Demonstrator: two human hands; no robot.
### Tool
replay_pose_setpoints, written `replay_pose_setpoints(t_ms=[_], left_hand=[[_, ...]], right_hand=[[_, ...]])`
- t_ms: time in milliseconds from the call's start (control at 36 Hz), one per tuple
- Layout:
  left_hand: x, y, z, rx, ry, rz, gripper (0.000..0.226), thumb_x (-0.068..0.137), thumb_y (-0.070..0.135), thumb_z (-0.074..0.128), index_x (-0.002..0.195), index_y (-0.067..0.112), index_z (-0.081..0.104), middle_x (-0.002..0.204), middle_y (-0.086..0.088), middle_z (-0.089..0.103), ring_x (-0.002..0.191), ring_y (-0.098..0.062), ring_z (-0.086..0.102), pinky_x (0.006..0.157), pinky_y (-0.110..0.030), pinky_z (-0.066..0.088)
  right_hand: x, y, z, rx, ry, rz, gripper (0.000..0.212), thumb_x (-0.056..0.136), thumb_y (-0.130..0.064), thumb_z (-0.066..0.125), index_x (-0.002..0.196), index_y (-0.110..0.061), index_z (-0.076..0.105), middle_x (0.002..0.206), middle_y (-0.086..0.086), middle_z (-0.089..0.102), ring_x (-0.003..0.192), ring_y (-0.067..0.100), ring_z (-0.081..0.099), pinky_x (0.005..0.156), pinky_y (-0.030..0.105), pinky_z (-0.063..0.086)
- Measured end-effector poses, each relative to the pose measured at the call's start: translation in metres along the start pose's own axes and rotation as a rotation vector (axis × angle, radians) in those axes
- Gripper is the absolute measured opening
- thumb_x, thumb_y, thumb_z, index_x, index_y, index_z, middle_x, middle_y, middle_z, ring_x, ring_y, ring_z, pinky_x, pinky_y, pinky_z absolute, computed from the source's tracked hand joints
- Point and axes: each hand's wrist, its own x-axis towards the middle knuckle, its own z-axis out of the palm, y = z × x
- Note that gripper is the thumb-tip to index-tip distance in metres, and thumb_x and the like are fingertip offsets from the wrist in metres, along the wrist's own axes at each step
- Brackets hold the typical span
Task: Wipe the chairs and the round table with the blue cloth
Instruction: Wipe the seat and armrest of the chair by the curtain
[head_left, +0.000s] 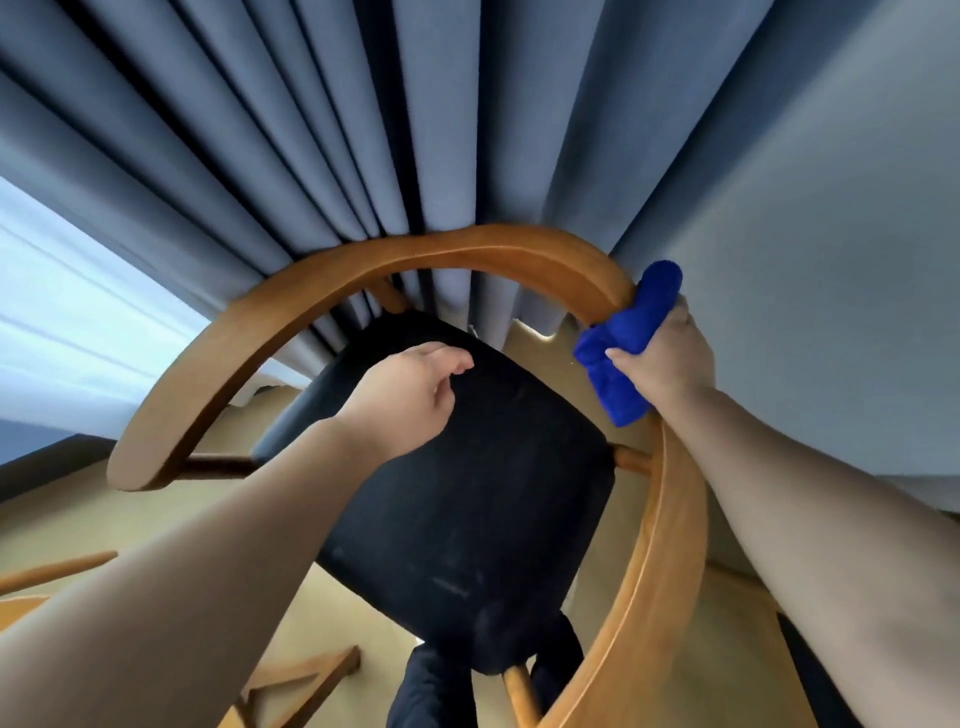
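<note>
Head view: our right hand (662, 358) grips the blue cloth (631, 338) onto the chair rail (467, 249) to wipe it. Our left hand (405, 400) hovers (empty, relaxed).

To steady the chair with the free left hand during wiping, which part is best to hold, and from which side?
Probably the left stretch of the curved rail, taken from above. It is a narrow band with open space beneath, so fingers can wrap it; the right hand holds the cloth on the right side.
</note>
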Motion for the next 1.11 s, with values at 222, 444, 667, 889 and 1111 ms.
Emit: replay_pose_setpoints(t_ms=[222,444,667,889,1111], left_hand=[[-0.008,0.006,0.010,-0.014,-0.053,0.041,0.037,0.088,0.006,0.047,0.121,0.018,0.059,0.116,0.006,0.061,0.093,-0.013,0.059,0.083,-0.024,0.046],[-0.034,0.016,0.018,-0.028,-0.051,0.106,0.037,0.087,0.003,0.048,0.119,0.016,0.061,0.112,0.003,0.063,0.099,-0.015,0.060,0.086,-0.027,0.048],[-0.070,0.023,0.027,-0.033,-0.002,0.089,0.035,0.086,0.002,0.049,0.116,0.015,0.062,0.110,0.003,0.064,0.091,-0.018,0.061,0.081,-0.030,0.050],[-0.118,0.034,0.043,-0.007,0.045,0.086,0.034,0.084,0.001,0.050,0.112,0.015,0.063,0.105,0.003,0.065,0.088,-0.020,0.063,0.079,-0.035,0.053],[-0.167,0.052,0.056,0.019,0.079,0.058,0.033,0.084,0.002,0.050,0.111,0.016,0.063,0.107,0.003,0.066,0.094,-0.021,0.063,0.082,-0.034,0.051]], right_hand=[[-0.050,0.049,0.017,-0.007,-0.059,0.228,0.065,0.076,-0.037,0.075,0.127,-0.017,0.041,0.105,-0.001,0.059,0.099,0.026,0.062,0.076,0.032,0.045],[-0.074,0.061,0.020,-0.102,-0.070,0.312,0.069,0.076,-0.047,0.075,0.124,-0.011,0.041,0.105,0.007,0.061,0.096,0.029,0.062,0.073,0.031,0.043],[-0.115,0.077,0.026,0.009,-0.002,0.330,0.080,0.074,-0.051,0.075,0.131,-0.009,0.038,0.113,0.010,0.059,0.100,0.030,0.062,0.076,0.034,0.049],[-0.153,0.089,0.028,0.042,-0.022,0.318,0.096,0.081,-0.054,0.067,0.146,0.000,0.021,0.133,0.015,0.049,0.114,0.034,0.056,0.089,0.042,0.050],[-0.196,0.105,0.030,0.075,-0.055,0.224,0.090,0.088,-0.052,0.057,0.147,0.002,0.017,0.141,0.019,0.042,0.120,0.036,0.052,0.092,0.044,0.048]])
